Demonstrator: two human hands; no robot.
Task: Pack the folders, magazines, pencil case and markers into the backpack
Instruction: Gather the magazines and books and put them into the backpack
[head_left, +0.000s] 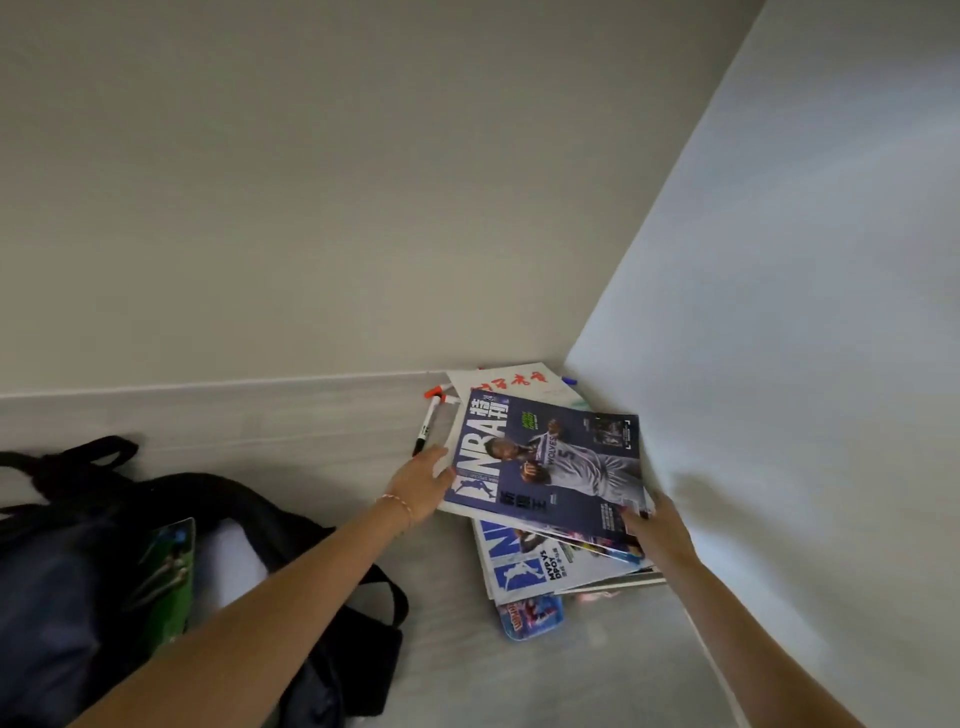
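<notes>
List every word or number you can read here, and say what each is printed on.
"NBA": top magazine, held by the left hand and right hand.
"WOLVES", "5": jersey on that cover.
"MVP VS DPOY": lower magazine.
Red characters on the white folder: unreadable.
Marker print: too small.

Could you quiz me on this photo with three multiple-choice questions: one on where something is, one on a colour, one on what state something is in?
1. Where is the backpack relative to the magazine pile?
A. to its left
B. on top of it
C. behind it, at the wall

2. What colour is the cover of the top NBA magazine?
A. yellow
B. dark blue
C. pink

3. What is happening to that magazine?
A. it lies untouched
B. it is rolled up
C. both hands hold its edges

Answers: 1 A, the black bag lies lower left. 2 B, a blue cover. 3 C, the left hand and right hand have a grip on opposite edges.
</notes>
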